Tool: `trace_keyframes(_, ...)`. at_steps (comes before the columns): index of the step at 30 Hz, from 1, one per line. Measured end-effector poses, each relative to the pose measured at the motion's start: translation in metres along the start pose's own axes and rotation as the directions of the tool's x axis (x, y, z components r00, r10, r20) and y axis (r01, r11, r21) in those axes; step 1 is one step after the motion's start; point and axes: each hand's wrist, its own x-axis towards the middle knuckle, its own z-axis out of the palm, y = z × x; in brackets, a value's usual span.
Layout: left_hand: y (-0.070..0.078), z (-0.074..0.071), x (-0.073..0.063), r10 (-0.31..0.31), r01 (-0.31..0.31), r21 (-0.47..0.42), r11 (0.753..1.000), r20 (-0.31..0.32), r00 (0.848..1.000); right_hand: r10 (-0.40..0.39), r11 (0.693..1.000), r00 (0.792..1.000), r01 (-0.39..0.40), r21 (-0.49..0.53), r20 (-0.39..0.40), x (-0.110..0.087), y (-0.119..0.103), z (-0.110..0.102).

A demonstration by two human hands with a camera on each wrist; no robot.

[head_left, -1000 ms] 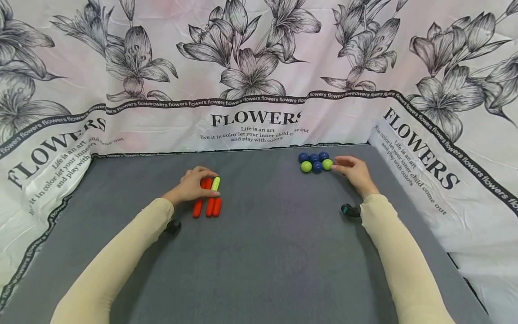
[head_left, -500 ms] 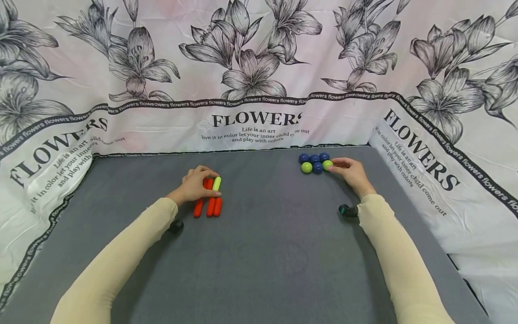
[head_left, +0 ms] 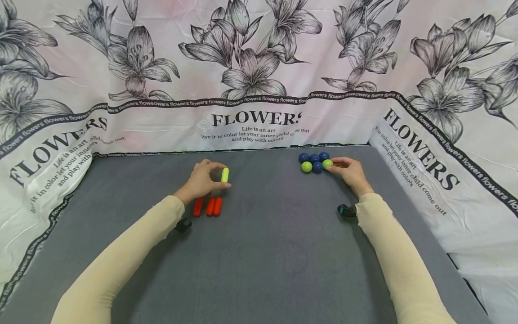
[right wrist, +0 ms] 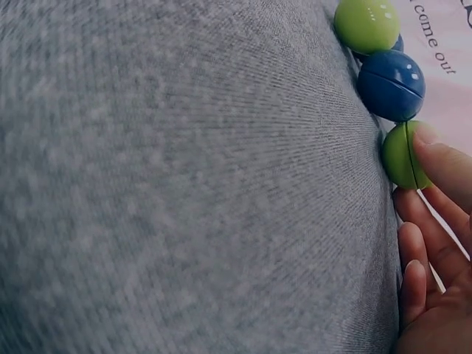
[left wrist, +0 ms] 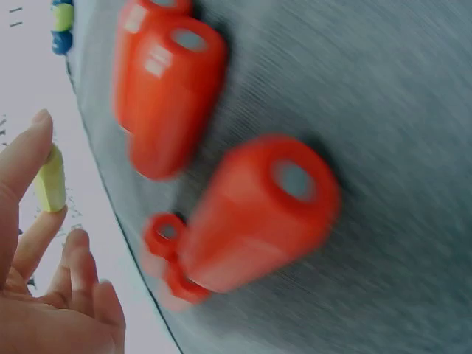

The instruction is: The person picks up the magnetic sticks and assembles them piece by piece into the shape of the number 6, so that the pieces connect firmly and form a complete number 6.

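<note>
Taking the near row of red cylinders (head_left: pixel 211 207) as datum, the yellow-green cylinder (head_left: pixel 225 174) was found beyond it and slightly to its right, in the left hand (head_left: pixel 201 181). Its long axis ran from thumb to finger, roughly away from the person and near parallel with the row. It appeared clear of the table (head_left: pixel 259 252), though its height could not be confirmed. The left hand was by far the nearer to the row.

Grip, left: thumb and finger stood apart by the cylinder's length, pinching its two ends. The left wrist view showed two further red cylinders (left wrist: pixel 164 233) beyond the row, concealed by the hand in the head view.

Grip, right: well to the right of the row and farther back, the right hand (head_left: pixel 354 175) pinched a green ball (head_left: pixel 327 164), thumb and finger one ball's width apart. A blue ball (head_left: pixel 317 167) lay immediately on the row's side of it; contact was probable, not certain.
</note>
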Motion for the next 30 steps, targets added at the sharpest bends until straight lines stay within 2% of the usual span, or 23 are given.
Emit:
trace_keyframes(3,0.009,0.001,0.0,0.017,-0.019,-0.07,0.997,-0.027,0.999,-0.002,1.0,1.0,0.002,0.0,-0.003,0.001,0.0,0.001)
trace_keyframes(5,0.014,0.002,0.001,0.017,-0.019,-0.114,0.993,-0.019,1.0,-0.001,1.0,1.0,0.001,-0.005,-0.005,0.002,0.001,0.001)
trace_keyframes(11,0.028,0.005,0.0,-0.025,0.026,-0.166,0.986,0.006,1.0,-0.005,1.0,1.0,0.005,-0.014,-0.01,0.002,0.002,0.001)
trace_keyframes(18,0.033,0.01,0.001,-0.044,0.043,-0.144,0.989,-0.004,0.999,0.013,1.0,1.0,-0.013,-0.017,-0.019,0.003,0.004,0.002)
trace_keyframes(25,0.036,0.015,0.004,-0.057,0.06,-0.115,0.992,0.027,0.998,0.025,1.0,0.999,-0.025,-0.014,-0.021,0.002,0.003,0.004)
trace_keyframes(30,0.042,0.017,0.008,-0.031,0.033,-0.088,0.996,0.023,0.999,0.036,0.999,0.999,-0.036,-0.006,-0.024,0.001,0.002,0.002)
